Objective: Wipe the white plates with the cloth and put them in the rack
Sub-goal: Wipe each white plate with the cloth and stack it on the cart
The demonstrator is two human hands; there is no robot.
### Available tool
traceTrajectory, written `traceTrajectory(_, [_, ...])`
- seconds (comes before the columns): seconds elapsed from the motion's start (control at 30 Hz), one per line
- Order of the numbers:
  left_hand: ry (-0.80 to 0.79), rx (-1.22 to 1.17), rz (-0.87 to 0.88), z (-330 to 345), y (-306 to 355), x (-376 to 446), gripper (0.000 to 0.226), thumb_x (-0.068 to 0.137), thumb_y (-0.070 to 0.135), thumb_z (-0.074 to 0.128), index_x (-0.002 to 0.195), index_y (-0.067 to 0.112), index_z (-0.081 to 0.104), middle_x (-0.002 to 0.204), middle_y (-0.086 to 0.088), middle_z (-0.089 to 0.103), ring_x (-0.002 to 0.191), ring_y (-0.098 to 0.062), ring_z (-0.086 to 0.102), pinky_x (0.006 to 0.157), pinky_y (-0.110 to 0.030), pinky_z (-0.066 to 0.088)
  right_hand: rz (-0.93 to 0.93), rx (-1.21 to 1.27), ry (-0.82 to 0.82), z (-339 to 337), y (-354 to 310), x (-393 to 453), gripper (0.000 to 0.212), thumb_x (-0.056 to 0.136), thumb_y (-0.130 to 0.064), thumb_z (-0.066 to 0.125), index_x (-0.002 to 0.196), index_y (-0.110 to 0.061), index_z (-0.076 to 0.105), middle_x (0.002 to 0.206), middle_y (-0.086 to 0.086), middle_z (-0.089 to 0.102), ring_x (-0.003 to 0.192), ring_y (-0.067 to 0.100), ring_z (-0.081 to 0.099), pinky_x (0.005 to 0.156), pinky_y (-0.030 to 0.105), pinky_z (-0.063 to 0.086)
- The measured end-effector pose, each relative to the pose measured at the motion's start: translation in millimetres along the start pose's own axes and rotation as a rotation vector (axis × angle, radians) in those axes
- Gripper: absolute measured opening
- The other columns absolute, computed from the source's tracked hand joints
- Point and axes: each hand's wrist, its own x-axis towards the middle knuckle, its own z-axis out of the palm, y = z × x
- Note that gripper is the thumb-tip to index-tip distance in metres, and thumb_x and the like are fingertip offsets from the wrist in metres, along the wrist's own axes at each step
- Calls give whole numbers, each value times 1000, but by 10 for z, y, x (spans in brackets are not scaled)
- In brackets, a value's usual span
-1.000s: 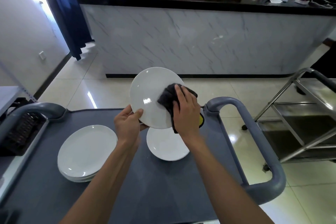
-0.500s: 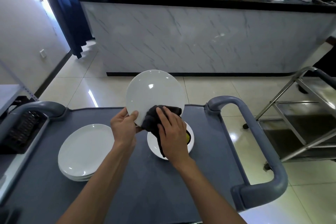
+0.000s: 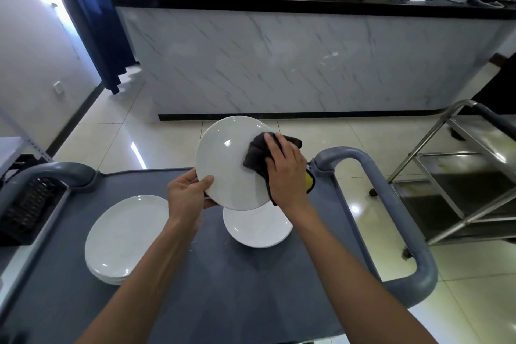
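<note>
The left hand (image 3: 190, 193) is gripping the lower left rim of a white plate (image 3: 226, 165), thumb lying across the front face and the other fingers curled behind it, so the plate is being held tilted up above the cart (image 3: 240, 288). The right hand (image 3: 284, 170) is pressing a dark grey cloth (image 3: 255, 155) against the right side of that plate; its fingers are spread and bent over the bunched cloth, gripping it, and part of the cloth is hanging down behind the wrist, where a yellow patch is showing. Directly under the raised plate, a second plate (image 3: 257, 229) is lying flat on the grey cart top. To the left, near the left forearm, a stack of plates (image 3: 122, 237) is sitting on the same surface. A black rack (image 3: 25, 204) is standing at the far left edge, just beside the cart's handle.
</note>
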Motion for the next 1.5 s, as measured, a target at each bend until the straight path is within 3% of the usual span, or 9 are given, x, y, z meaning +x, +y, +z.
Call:
traceTrajectory(0.3, [-110, 107, -31, -66, 22, 51, 30, 92, -6, 61, 116, 8, 71, 90, -6, 78, 73, -28, 73, 57, -38, 59, -20, 85, 41, -97, -158, 330, 54, 97, -14, 57, 150, -21, 45, 150, 8, 48, 134, 29, 44, 107, 48, 39])
traceTrajectory(0.57, [-190, 275, 85, -66, 197, 69, 32, 91, -8, 62, 95, 21, 75, 80, -1, 78, 68, -21, 73, 53, -35, 59, -166, 161, 26, -64, -393, 182, 54, 98, -11, 53, 150, -19, 45, 152, 5, 46, 139, 24, 43, 113, 46, 35])
traceTrajectory(0.7, [-208, 314, 118, -146, 179, 75, 32, 92, -6, 63, 97, 23, 75, 84, 1, 78, 74, -19, 74, 57, -34, 60, -220, 154, 7, -78, -365, 125, 54, 98, -15, 55, 151, -20, 45, 153, 1, 45, 139, 22, 43, 113, 43, 34])
traceTrajectory(0.97, [-129, 241, 131, -261, 90, 138, 29, 92, -4, 63, 111, 17, 73, 96, -5, 78, 87, -28, 73, 63, -36, 60, -7, 256, -66, -68, -176, 109, 56, 101, -23, 55, 154, -26, 38, 156, 1, 41, 137, 25, 40, 113, 39, 33])
traceTrajectory(1.07, [-57, 157, 140, -209, 48, 127, 29, 93, -1, 63, 114, 17, 72, 101, -3, 77, 89, -24, 72, 67, -38, 62, 102, 335, -69, -40, -136, 74, 57, 101, -21, 56, 155, -24, 36, 158, 1, 38, 140, 23, 36, 117, 32, 28])
traceTrajectory(1.2, [60, -23, 118, -41, 13, 79, 30, 94, -3, 60, 111, 17, 72, 93, 4, 78, 83, -15, 73, 65, -32, 61, 311, 498, -51, -1, -188, -84, 57, 102, -21, 55, 156, -20, 35, 158, 0, 39, 144, 17, 35, 120, 34, 30])
traceTrajectory(1.37, [124, -142, 95, 119, -51, 46, 29, 96, -2, 58, 120, 8, 70, 107, -4, 76, 95, -21, 72, 77, -38, 61, 484, 656, 21, -2, -490, -312, 57, 103, -26, 55, 155, -25, 32, 155, -11, 38, 141, 4, 34, 106, -1, 19])
traceTrajectory(1.43, [141, -175, 79, 143, -73, 43, 31, 96, -1, 58, 124, 8, 69, 111, -6, 75, 97, -23, 71, 79, -40, 61, 531, 706, 45, 9, -611, -364, 58, 103, -28, 54, 156, -25, 30, 156, -11, 35, 141, 2, 32, 103, -3, 18])
traceTrajectory(1.5, [151, -191, 74, 149, -80, 37, 32, 96, -1, 58, 125, 8, 68, 110, -5, 76, 97, -24, 72, 78, -39, 61, 553, 743, 42, 28, -705, -418, 61, 103, -28, 54, 157, -25, 26, 159, -9, 31, 143, 3, 29, 109, 5, 20])
